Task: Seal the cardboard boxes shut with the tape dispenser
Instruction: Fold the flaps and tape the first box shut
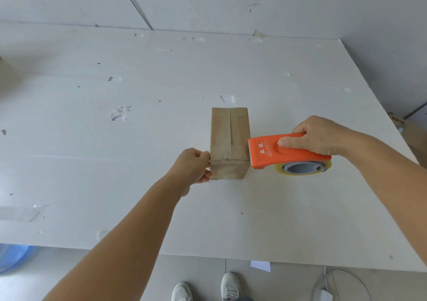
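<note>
Seen from the head camera, looking down, a small cardboard box (230,142) stands near the middle of a white table (115,139), its long top facing up and its flaps folded shut along a centre seam. The person's left hand (193,170) is at the box's near left corner, fingers curled, and appears to pinch or press something there against the cardboard; whether that is a tape end I cannot tell. The right hand (320,136) wraps firmly round the handle of an orange tape dispenser (286,150), thumb laid along its side, with the toothed blade touching the box's right edge and the clear tape roll (303,167) hanging beneath.

A glossy band seems to lie across the near end of the top, so my guess is that a crosswise strip is just being finished or cut. The centre seam further back looks bare from here, so I would say this box is only partly sealed. Another piece of cardboard (416,143) shows past the table's right edge, so more work may wait.
</note>
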`<state>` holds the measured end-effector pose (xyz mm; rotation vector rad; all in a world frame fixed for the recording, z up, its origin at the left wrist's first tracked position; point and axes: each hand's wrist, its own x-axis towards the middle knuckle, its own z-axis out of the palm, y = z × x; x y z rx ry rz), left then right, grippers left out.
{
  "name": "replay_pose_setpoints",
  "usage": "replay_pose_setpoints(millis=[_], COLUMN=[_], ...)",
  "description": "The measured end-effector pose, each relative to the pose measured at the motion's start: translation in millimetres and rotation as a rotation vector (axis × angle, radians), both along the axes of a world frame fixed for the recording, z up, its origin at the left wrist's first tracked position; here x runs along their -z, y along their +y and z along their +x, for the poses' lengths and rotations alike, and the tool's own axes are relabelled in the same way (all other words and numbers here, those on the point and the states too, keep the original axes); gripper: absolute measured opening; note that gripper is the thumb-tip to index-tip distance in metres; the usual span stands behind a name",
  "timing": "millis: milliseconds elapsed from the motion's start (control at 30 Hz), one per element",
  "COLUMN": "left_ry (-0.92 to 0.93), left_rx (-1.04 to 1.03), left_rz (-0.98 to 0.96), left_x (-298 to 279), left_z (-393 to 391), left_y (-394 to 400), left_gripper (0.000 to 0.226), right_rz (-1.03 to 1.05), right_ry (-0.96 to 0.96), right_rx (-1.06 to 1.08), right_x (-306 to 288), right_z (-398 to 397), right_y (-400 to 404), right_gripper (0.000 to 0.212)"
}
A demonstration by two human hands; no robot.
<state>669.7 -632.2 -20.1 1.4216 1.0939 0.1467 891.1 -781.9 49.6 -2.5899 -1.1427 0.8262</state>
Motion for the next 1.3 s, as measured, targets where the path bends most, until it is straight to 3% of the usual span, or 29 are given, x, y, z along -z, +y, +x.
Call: replay_pose_setpoints(millis=[133, 200, 267, 333, 433, 533, 700, 833, 1033, 1133, 1300], left_ry=[0.039, 0.077, 0.021, -0.139, -0.250, -0.127, 0.079, 0.018, 0.234, 0.334, 0.340], left_rx=[-0.080, -0.075, -0.036, 0.099, 0.468, 0.645, 0.799, 0.850, 0.962, 1.029, 1.037], left_rz=[-0.037, 0.131, 0.431, 0.678, 0.769, 0.831, 1.119, 1.148, 1.230, 1.292, 1.303], left_x=[3.8, 6.0, 3.6, -0.6, -10.1, -14.3, -26.6, -16.5, 6.1, 6.8, 6.7], left_z=[-0.9, -0.9, -2.2, -5.0, -8.3, -1.3, 16.6, 33.4, 29.4, 30.8, 33.1], left_y=[-7.1, -9.6, -13.7, -12.6, -0.6, 11.8, 7.7, -0.5, 0.6, 2.4, -0.4], left_gripper=[0.022, 0.020, 0.014, 0.026, 0.023, 0.024, 0.024, 0.037, 0.060, 0.057, 0.053], right_rz=[0.007, 0.009, 0.009, 0.011, 0.004, 0.010, 0.011, 0.016, 0.028, 0.007, -0.080], right_ry=[-0.019, -0.032, -0.044, -0.056, -0.061, -0.055, -0.043, -0.049, -0.017, -0.024, -0.119], right_rx=[-0.002, -0.007, -0.004, -0.005, -0.017, -0.013, -0.025, -0.035, -0.045, -0.017, 0.002], right_x=[-2.1, -4.5, -6.8, -8.6, -8.8, -7.0, -6.7, -8.4, -0.6, -8.1, -18.7], right_z=[-1.7, -2.4, -2.7, -3.3, -5.1, -5.8, -4.4, -0.9, 3.5, 17.5, 25.4], right_y=[0.4, 0.8, 1.0, 0.3, -0.1, -0.2, -1.3, -2.0, -4.9, -19.2, -38.0], right_gripper=[0.048, 0.048, 0.049, 0.048, 0.049, 0.048, 0.045, 0.049, 0.056, 0.053, 0.056])
